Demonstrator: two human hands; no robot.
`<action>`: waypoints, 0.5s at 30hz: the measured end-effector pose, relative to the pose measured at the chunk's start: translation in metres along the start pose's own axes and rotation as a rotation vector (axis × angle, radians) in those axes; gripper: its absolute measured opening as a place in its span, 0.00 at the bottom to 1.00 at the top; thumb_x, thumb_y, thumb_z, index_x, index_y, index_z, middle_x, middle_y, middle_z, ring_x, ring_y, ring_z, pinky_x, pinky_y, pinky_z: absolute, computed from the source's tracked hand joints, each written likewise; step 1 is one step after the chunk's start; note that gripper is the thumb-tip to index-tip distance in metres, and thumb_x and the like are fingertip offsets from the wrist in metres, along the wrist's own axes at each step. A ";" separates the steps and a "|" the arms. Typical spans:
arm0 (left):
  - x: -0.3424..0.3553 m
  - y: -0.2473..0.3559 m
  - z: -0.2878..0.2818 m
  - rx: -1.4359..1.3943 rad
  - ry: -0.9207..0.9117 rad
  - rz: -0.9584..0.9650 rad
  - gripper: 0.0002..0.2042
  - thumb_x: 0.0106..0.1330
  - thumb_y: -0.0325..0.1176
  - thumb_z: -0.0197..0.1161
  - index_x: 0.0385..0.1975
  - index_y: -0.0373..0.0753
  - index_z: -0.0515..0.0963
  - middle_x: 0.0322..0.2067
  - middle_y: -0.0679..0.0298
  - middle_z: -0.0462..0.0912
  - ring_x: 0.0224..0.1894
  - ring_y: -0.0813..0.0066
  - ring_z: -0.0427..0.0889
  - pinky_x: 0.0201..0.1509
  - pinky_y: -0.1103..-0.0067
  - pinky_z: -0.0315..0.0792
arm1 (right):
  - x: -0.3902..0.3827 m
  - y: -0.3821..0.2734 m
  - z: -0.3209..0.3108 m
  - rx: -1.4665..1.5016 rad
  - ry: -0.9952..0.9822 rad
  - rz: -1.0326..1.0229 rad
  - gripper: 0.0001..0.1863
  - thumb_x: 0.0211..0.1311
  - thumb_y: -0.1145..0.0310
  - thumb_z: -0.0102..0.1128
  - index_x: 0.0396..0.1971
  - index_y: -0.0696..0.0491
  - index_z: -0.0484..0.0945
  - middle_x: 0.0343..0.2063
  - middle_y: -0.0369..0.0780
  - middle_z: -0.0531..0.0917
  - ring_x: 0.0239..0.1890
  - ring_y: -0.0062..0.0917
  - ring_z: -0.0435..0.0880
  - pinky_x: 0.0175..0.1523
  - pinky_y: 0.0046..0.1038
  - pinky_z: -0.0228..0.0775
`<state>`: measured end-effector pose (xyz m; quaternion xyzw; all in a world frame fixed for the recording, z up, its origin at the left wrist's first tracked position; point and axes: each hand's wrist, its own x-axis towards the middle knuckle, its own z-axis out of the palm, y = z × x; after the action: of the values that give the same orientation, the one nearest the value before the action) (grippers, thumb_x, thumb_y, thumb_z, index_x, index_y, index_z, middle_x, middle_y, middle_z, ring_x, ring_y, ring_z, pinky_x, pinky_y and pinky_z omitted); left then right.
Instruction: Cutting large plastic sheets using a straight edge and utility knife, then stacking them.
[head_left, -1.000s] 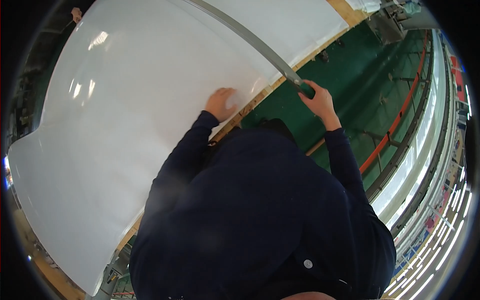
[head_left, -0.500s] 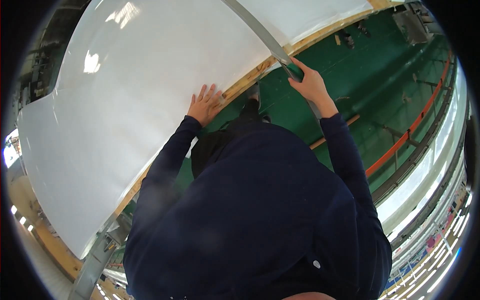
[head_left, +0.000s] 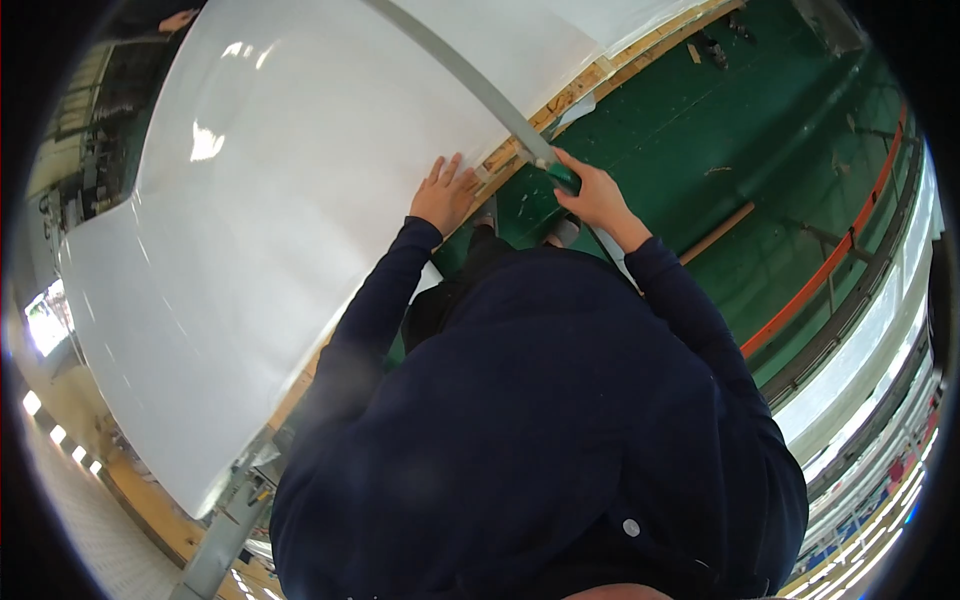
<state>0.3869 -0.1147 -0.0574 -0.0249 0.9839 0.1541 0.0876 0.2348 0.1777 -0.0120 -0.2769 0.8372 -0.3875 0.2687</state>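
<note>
Green handle [head_left: 565, 178] sat in the right grip [head_left: 597, 195], fingers and thumb closed round it; exact finger placement underneath was hidden. Handle was at the near end of a long grey bar [head_left: 462, 72], just past the table edge. Bar ran from there up and left across the white sheet [head_left: 270, 200] to the top of the view, bowed by the lens. Could not tell whether the bar touched the sheet along its full length.

Left grip [head_left: 445, 195] was unclosed: palm down on the sheet, fingers spread and pointing away from the body, holding nothing. It lay near the table edge, left of the bar's near end. Sheet was glossy, with bright reflections, and covered most of the table [head_left: 497, 165], whose bare wooden edge showed as a strip running diagonally. Small pale flap [head_left: 578, 109] stuck out at that edge, right of the bar.

Both arms wore dark navy sleeves [head_left: 385, 275]. Below the table edge: green floor [head_left: 650, 165], wooden stick [head_left: 718, 233] lying on it, dark footwear [head_left: 713, 50] farther off near the table. Orange rail [head_left: 835, 262] curved along the right side. Another person's hand [head_left: 180, 20] showed at far upper left, beside the sheet's far edge.
</note>
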 end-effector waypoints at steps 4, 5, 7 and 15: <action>0.001 -0.011 -0.006 -0.029 0.055 0.108 0.23 0.66 0.40 0.64 0.61 0.50 0.77 0.69 0.55 0.65 0.71 0.51 0.62 0.66 0.56 0.69 | -0.027 -0.005 0.032 -0.077 -0.007 0.023 0.39 0.56 0.64 0.65 0.71 0.36 0.66 0.43 0.44 0.85 0.44 0.42 0.84 0.49 0.39 0.77; 0.002 -0.014 -0.008 -0.054 0.081 0.140 0.22 0.65 0.38 0.65 0.60 0.50 0.77 0.67 0.54 0.67 0.70 0.51 0.64 0.65 0.57 0.70 | -0.033 -0.005 0.036 -0.069 0.014 -0.003 0.39 0.56 0.65 0.65 0.71 0.36 0.66 0.41 0.43 0.84 0.43 0.41 0.84 0.48 0.39 0.77; 0.006 -0.024 -0.010 -0.179 0.071 0.153 0.20 0.63 0.36 0.66 0.57 0.48 0.79 0.64 0.53 0.69 0.67 0.50 0.67 0.65 0.59 0.70 | -0.043 -0.009 0.045 -0.068 0.019 0.008 0.39 0.55 0.65 0.65 0.71 0.36 0.67 0.37 0.42 0.83 0.40 0.40 0.84 0.46 0.38 0.77; 0.014 -0.045 -0.007 -0.450 0.378 0.017 0.36 0.64 0.41 0.69 0.67 0.33 0.59 0.65 0.41 0.63 0.67 0.42 0.64 0.69 0.62 0.64 | -0.056 -0.038 0.073 -0.138 0.035 0.019 0.42 0.50 0.68 0.67 0.70 0.35 0.68 0.29 0.38 0.77 0.35 0.35 0.82 0.40 0.36 0.76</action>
<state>0.3753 -0.1603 -0.0668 -0.0637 0.9240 0.3617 -0.1061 0.3327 0.1582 -0.0085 -0.2800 0.8692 -0.3312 0.2377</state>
